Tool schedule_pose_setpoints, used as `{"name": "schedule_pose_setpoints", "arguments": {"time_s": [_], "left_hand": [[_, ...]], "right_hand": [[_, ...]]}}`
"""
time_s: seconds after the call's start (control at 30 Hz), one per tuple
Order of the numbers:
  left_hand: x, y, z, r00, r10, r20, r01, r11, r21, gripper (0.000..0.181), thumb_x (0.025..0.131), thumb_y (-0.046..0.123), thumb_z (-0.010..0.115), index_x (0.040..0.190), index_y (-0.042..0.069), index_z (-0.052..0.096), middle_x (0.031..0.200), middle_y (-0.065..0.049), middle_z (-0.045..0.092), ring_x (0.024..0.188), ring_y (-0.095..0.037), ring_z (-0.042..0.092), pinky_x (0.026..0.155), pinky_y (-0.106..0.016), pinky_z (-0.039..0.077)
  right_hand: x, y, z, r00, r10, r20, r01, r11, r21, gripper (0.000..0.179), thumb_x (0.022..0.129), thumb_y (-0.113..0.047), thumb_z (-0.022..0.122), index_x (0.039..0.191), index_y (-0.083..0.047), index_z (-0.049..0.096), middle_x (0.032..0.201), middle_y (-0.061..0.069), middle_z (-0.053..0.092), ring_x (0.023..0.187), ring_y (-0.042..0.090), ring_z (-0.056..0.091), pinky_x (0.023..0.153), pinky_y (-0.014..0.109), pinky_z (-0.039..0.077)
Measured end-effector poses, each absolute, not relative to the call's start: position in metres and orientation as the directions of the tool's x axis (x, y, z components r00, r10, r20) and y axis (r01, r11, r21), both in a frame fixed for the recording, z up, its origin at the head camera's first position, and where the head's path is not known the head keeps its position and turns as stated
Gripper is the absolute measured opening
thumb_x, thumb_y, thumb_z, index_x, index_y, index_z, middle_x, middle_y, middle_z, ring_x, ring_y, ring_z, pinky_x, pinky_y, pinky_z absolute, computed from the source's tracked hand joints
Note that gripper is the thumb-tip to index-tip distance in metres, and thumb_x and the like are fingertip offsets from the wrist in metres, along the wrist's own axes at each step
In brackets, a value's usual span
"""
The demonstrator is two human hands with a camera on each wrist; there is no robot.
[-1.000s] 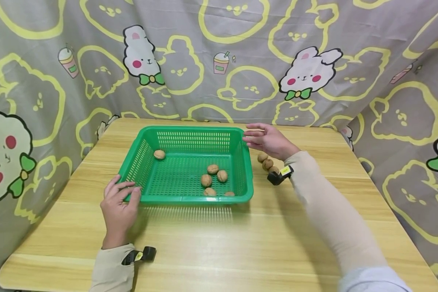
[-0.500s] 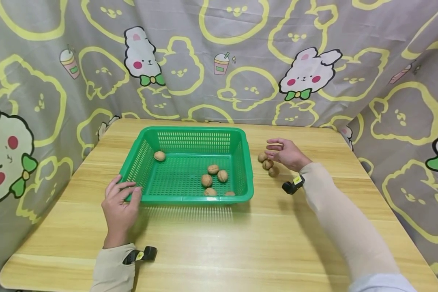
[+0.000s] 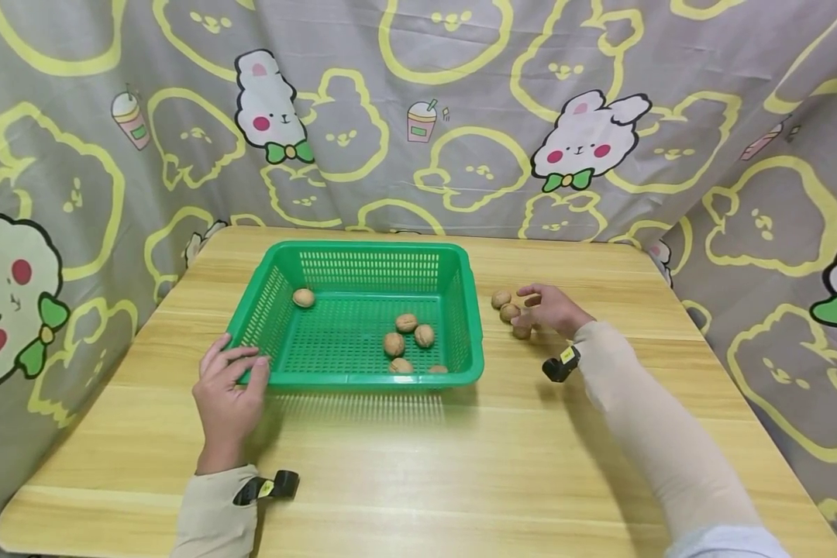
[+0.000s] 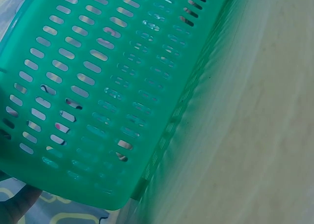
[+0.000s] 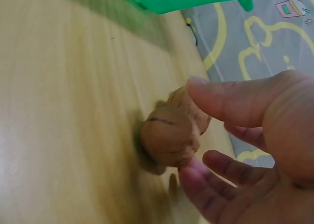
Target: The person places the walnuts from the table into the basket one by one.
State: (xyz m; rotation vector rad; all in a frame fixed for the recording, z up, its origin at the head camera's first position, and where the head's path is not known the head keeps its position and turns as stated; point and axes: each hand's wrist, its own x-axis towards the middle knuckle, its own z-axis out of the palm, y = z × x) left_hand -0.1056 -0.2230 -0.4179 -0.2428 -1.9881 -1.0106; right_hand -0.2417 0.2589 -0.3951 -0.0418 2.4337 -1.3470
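A green plastic basket (image 3: pixel 363 380) with slotted walls sits left of the table's middle. Inside it lie several walnuts (image 3: pixel 394 344), one apart by the left wall (image 3: pixel 304 297). My left hand (image 3: pixel 229 391) holds the basket's front left corner, thumb over the rim; the left wrist view shows mostly the basket's slotted wall (image 4: pixel 93 67). Three walnuts (image 3: pixel 501 299) lie in a short row right of the basket. My right hand (image 3: pixel 554 310) is at that row, thumb and fingers spread around the nearest walnut (image 5: pixel 169 138), fingertips right at its shell. A second walnut (image 5: pixel 189 106) shows behind it.
The light wooden table (image 3: pixel 418 473) carries everything. A grey curtain (image 3: pixel 474 70) with yellow outlines and rabbit prints hangs behind the table and along both sides. Each wrist wears a small black camera (image 3: pixel 561 364) on a strap.
My right hand has moved from the basket's right rim out to the right and down to the three walnuts on the table. The left hand and basket have stayed put.
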Motion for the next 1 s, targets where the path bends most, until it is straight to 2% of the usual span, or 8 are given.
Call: {"name": "schedule_pose_setpoints", "arguments": {"time_s": [0.17,0.33,0.57,0.77,0.83,1.0], "left_hand": [[-0.105,-0.222,-0.417,-0.599,-0.205,0.774,0.516,0.641,0.569,0.018,0.080,0.008,0.065,0.070,-0.006,0.072,0.083,-0.025,0.066,0.116,-0.048,0.051,0.106,-0.049,0.034],[-0.105,-0.221,-0.416,-0.599,-0.207,0.774,0.519,0.636,0.571,0.017,0.080,0.006,0.065,0.070,-0.006,0.072,0.083,-0.025,0.066,0.116,-0.048,0.051,0.106,-0.048,0.034],[-0.105,-0.221,-0.417,-0.594,-0.196,0.781,0.521,0.645,0.558,0.018,0.081,0.007,0.065,0.070,-0.007,0.071,0.082,-0.026,0.066,0.115,-0.048,0.052,0.106,-0.046,0.034],[-0.107,-0.222,-0.418,-0.583,-0.190,0.790,0.529,0.650,0.546,0.021,0.082,0.009,0.064,0.070,-0.007,0.071,0.082,-0.026,0.067,0.114,-0.047,0.053,0.106,-0.045,0.034],[-0.107,-0.222,-0.418,-0.578,-0.191,0.793,0.532,0.649,0.544,0.022,0.083,0.010,0.064,0.070,-0.007,0.071,0.082,-0.026,0.067,0.114,-0.047,0.053,0.106,-0.044,0.034],[-0.108,-0.221,-0.419,-0.568,-0.197,0.799,0.539,0.644,0.542,0.023,0.083,0.011,0.065,0.069,-0.007,0.071,0.081,-0.025,0.067,0.113,-0.047,0.054,0.106,-0.044,0.034]], "right_hand": [[-0.243,0.258,-0.403,-0.927,-0.180,-0.330,0.147,0.634,-0.759,0.070,0.081,-0.006,0.077,0.138,0.006,0.039,0.117,0.023,0.049,0.099,0.028,0.051,0.076,0.031,0.050],[-0.243,0.258,-0.403,-0.919,-0.190,-0.345,0.169,0.602,-0.781,0.067,0.080,0.000,0.074,0.136,0.007,0.039,0.103,0.016,0.049,0.082,0.020,0.052,0.067,0.028,0.053],[-0.241,0.259,-0.398,-0.923,-0.177,-0.341,0.195,0.550,-0.812,0.066,0.079,0.001,0.073,0.136,0.007,0.041,0.112,0.018,0.047,0.079,0.018,0.052,0.065,0.029,0.052],[-0.241,0.260,-0.394,-0.926,-0.163,-0.341,0.212,0.524,-0.825,0.062,0.082,0.000,0.070,0.136,0.006,0.041,0.115,0.021,0.043,0.072,0.018,0.050,0.063,0.031,0.050],[-0.242,0.260,-0.394,-0.931,-0.147,-0.333,0.213,0.523,-0.826,0.058,0.084,-0.005,0.070,0.135,0.006,0.044,0.118,0.020,0.044,0.075,0.020,0.051,0.065,0.032,0.051],[-0.242,0.259,-0.395,-0.947,-0.108,-0.301,0.204,0.519,-0.830,0.042,0.094,-0.020,0.063,0.125,0.006,0.054,0.119,0.019,0.053,0.091,0.025,0.056,0.080,0.038,0.053]]}}
